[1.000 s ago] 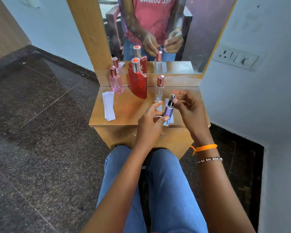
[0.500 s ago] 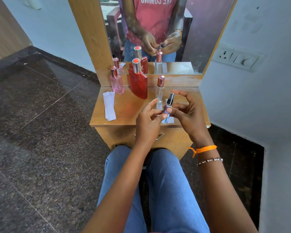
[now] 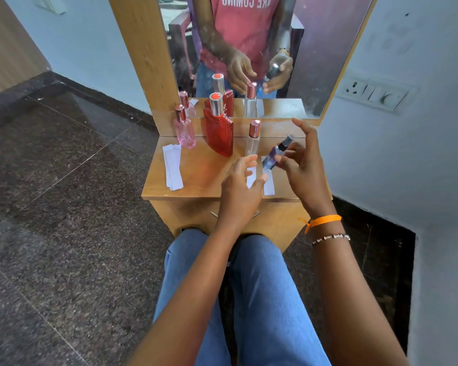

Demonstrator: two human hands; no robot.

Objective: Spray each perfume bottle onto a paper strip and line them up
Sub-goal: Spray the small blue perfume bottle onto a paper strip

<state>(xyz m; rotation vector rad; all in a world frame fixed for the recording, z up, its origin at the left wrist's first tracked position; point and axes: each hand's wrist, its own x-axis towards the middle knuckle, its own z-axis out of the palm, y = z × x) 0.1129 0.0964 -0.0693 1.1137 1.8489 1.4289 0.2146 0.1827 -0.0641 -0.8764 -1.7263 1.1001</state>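
My right hand (image 3: 302, 165) is shut on a small purple perfume bottle (image 3: 271, 159) with a black sprayer. The bottle is tilted, top to the upper right, above the wooden table (image 3: 204, 178). My left hand (image 3: 238, 188) hovers just left of it with fingers apart, thumb close to the bottle's base, holding nothing. Two white paper strips (image 3: 269, 184) lie on the table under my hands, partly hidden. At the back stand a pink bottle (image 3: 184, 130), a red bottle (image 3: 220, 134) and a slim clear bottle (image 3: 253, 141).
A stack of blank paper strips (image 3: 173, 169) lies on the table's left side. A mirror (image 3: 315, 48) rises behind the bottles. A wall with a switch plate (image 3: 373, 95) is close on the right. My knees sit below the table's front edge.
The purple bottle has passed from both hands into my right hand alone and tilted to the right. My left hand has let go and spread its fingers.
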